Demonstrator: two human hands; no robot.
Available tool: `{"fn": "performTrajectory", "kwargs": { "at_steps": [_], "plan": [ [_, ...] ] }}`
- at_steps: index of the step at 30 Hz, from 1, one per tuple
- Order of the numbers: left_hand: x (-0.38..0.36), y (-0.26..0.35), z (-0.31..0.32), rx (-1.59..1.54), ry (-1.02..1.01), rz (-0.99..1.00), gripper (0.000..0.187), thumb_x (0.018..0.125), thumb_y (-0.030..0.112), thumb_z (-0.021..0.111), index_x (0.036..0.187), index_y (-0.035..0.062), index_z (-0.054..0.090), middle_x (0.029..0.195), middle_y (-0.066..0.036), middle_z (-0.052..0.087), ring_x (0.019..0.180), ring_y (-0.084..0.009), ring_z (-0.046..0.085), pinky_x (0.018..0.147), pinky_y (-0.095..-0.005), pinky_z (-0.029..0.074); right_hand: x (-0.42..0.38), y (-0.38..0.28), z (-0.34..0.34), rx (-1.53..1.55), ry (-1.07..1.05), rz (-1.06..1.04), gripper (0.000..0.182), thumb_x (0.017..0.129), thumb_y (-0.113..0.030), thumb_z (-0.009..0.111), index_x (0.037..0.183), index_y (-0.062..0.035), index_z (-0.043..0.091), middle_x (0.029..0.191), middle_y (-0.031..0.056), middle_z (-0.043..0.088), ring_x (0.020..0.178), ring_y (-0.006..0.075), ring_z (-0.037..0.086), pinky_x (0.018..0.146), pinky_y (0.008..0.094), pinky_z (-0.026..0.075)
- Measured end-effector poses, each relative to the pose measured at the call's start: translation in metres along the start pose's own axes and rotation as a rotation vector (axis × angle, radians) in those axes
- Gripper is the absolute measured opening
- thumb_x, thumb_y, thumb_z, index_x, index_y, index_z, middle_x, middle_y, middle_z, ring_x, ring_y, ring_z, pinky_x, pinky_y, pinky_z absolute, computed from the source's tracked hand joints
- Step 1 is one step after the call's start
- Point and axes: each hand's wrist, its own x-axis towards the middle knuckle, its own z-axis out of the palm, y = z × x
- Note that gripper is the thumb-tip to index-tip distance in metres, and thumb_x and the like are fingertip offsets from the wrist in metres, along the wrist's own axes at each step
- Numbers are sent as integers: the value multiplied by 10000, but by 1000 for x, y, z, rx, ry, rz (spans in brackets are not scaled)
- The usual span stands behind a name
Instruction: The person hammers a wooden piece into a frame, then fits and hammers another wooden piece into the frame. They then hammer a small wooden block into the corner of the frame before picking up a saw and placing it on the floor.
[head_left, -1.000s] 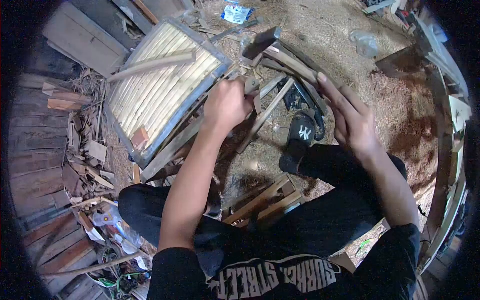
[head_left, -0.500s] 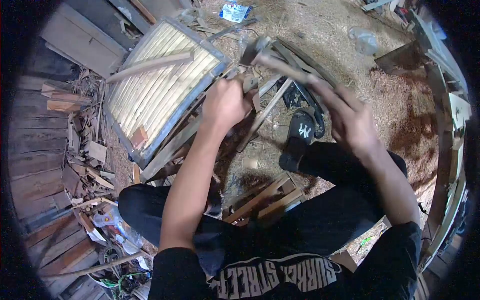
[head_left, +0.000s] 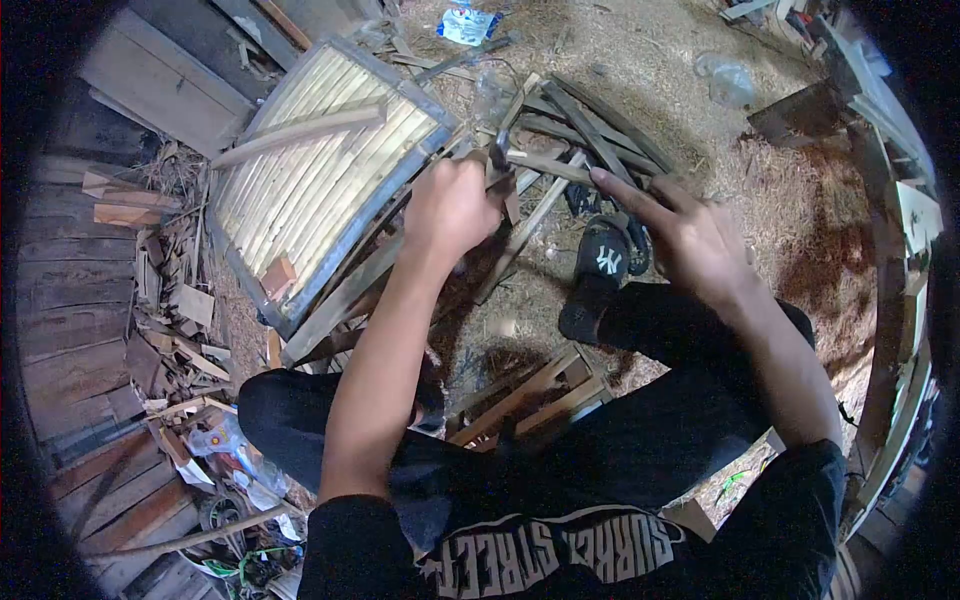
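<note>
My right hand (head_left: pixel 700 245) is closed around the wooden handle of a hammer (head_left: pixel 550 166), its index finger stretched along the handle. The dark hammer head is right beside my left hand (head_left: pixel 450 205), at a small wood piece (head_left: pixel 513 203). My left hand is a fist around that piece, most of which is hidden by the fingers and hammer head. Left of this fist a slatted wooden panel (head_left: pixel 310 190) with a grey border lies tilted, a loose wooden strip (head_left: pixel 300 132) across it and a small block (head_left: pixel 278 277) at its lower corner.
Dark wooden sticks (head_left: pixel 610 130) lie crossed beyond my hands. My slippered foot (head_left: pixel 603 260) rests on the straw-covered ground. Wood scraps (head_left: pixel 180 340) pile up along the plank wall at left. Short boards (head_left: pixel 530 400) lie between my legs. A clear plastic bag (head_left: pixel 728 80) is farther off.
The hammer head has come down from above to beside my left fist. My right hand has shifted slightly, while my left hand stays in place.
</note>
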Motion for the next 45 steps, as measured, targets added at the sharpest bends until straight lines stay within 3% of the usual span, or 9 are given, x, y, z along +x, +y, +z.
{"fn": "performTrajectory", "kwargs": {
  "at_steps": [1, 5, 9, 13, 17, 18, 21, 28, 45],
  "plan": [
    [0, 4, -4, -4, 28, -1, 287, 797, 192, 798, 961, -36, 745, 862, -283, 725, 853, -416, 743, 779, -486, 604, 2, 1, 1, -263, -109, -32, 811, 847, 16, 602, 1580, -294, 444, 949, 96, 592, 642, 248, 650, 553, 396, 577],
    [0, -9, 2, 29, 3, 47, 288, 830, 222, 796, 989, -13, 747, 848, -267, 730, 829, -413, 745, 755, -493, 603, 2, 2, 4, 189, 227, -18, 863, 843, -22, 618, 1585, -397, 389, 982, 100, 616, 699, 287, 698, 583, 434, 602],
    [-1, 4, -6, -24, 24, 22, 281, 809, 164, 763, 1021, -16, 727, 885, -273, 732, 856, -419, 743, 779, -495, 608, 5, 6, -2, -216, -28, -44, 891, 767, 27, 650, 1563, -325, 458, 925, 74, 596, 655, 289, 660, 560, 427, 586],
    [-1, 2, -8, 42, -62, -26, 290, 828, 174, 750, 1055, -8, 745, 900, -271, 735, 850, -412, 742, 779, -490, 609, 1, 0, -4, 121, 73, 22, 906, 769, -1, 660, 1565, -373, 439, 971, 79, 626, 689, 294, 687, 595, 421, 604],
    [2, -5, -5, 56, -31, 9, 262, 844, 194, 750, 1034, 13, 760, 878, -276, 733, 833, -412, 744, 770, -497, 607, 4, 3, 1, -33, 87, -73, 828, 780, 90, 632, 1515, -281, 547, 949, 85, 626, 607, 259, 626, 557, 411, 560],
    [-1, -7, -4, 70, -24, 47, 258, 853, 204, 749, 1034, 20, 759, 866, -276, 732, 823, -413, 744, 767, -502, 605, 2, 0, 1, 172, 127, 12, 878, 780, 80, 640, 1550, -314, 490, 950, 93, 616, 641, 275, 630, 571, 415, 570],
    [-1, 1, -6, 1, 12, 15, 279, 861, 227, 755, 1015, -6, 746, 859, -282, 729, 833, -424, 742, 774, -510, 603, 6, 0, -1, -147, -89, -28, 887, 791, 74, 629, 1569, -315, 458, 949, 115, 606, 701, 317, 636, 606, 425, 580],
    [5, -5, -8, 28, -80, -43, 326, 867, 234, 785, 1027, -43, 725, 946, -319, 716, 922, -472, 713, 840, -532, 575, 6, 1, 3, 67, -47, 38, 878, 800, -49, 669, 1577, -372, 415, 969, 134, 632, 834, 374, 688, 710, 502, 584],
    [8, 2, -16, -8, -135, -49, 339, 896, 313, 775, 993, -12, 764, 914, -294, 728, 902, -442, 727, 848, -510, 585, 4, 2, 7, 160, -149, 45, 1035, 713, 72, 664, 1615, -322, 343, 1056, 195, 618, 873, 438, 661, 756, 531, 574]
  ]
}}
